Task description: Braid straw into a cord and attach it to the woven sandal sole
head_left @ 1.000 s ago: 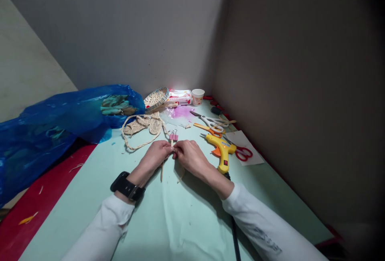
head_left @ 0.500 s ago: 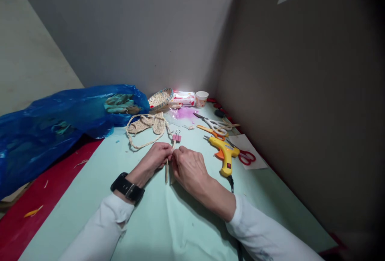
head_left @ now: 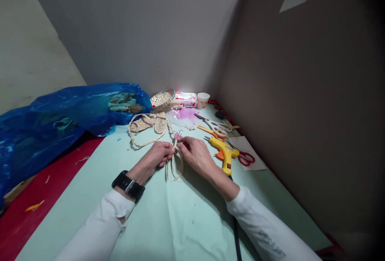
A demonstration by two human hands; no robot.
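Observation:
A pale braid of flat straw-like strands (head_left: 172, 166) hangs from a pink binder clip (head_left: 178, 136). My left hand (head_left: 158, 153) pinches it just below the clip, thumb and forefinger closed. My right hand (head_left: 195, 154) is on the other side, its fingers curled by the clip's right edge; a strand looping down beneath its thumb appears to be in its grasp, though the fingertips partly hide it. Loose strand ends spread below both hands over the pale green cloth. Above the clip, a finished braided cord (head_left: 130, 134) curves left in a wide loop.
Right of my hands lie a yellow glue gun (head_left: 225, 152), red-handled scissors (head_left: 246, 158) on white paper, and orange (head_left: 218, 133) and white scissors (head_left: 217, 124). Behind are coiled braid (head_left: 159, 124), a woven basket (head_left: 162, 100) and a paper cup (head_left: 203, 100). A blue plastic bag (head_left: 72, 104) fills the left.
My right hand has risen toward the clip and opened away from my left hand, exposing the braid and a looping strand. My left hand keeps its pinch. The view has shifted slightly.

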